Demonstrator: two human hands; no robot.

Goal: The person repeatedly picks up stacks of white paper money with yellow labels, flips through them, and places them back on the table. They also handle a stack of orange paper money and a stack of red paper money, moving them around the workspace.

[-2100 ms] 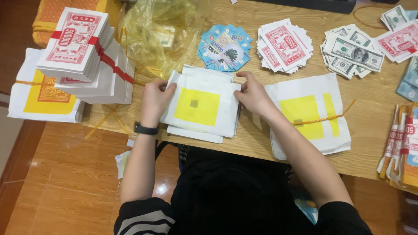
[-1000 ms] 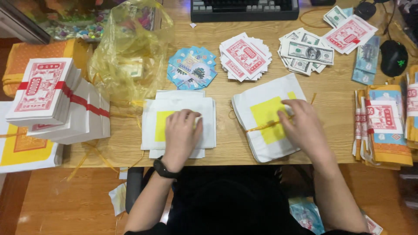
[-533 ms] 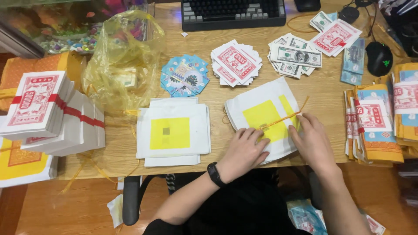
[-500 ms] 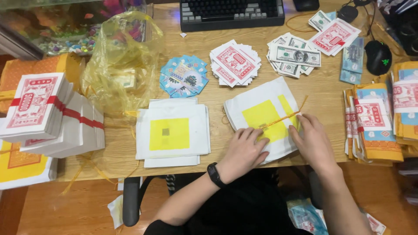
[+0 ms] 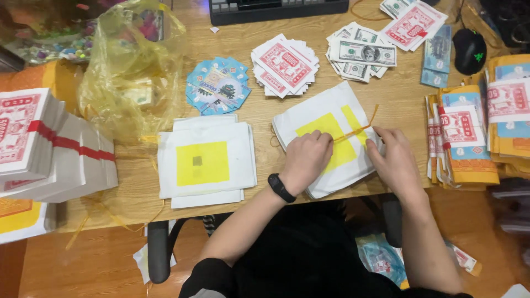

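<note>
Under your hands sits a tied bundle of white sheets [image 5: 331, 138] with a yellow square, bound by a yellow string [image 5: 359, 128]. Left of it lies a looser white stack [image 5: 205, 163] – same yellow square. A crumpled yellow plastic bag [image 5: 132, 72] stands behind that, and at your far left, white packs with red bands [image 5: 49, 146] – red-and-white labels on top

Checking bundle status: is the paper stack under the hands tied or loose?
Tied: a yellow string crosses the white stack with the yellow square, under the left hand and right hand. Whether it is knotted is hidden.
</note>
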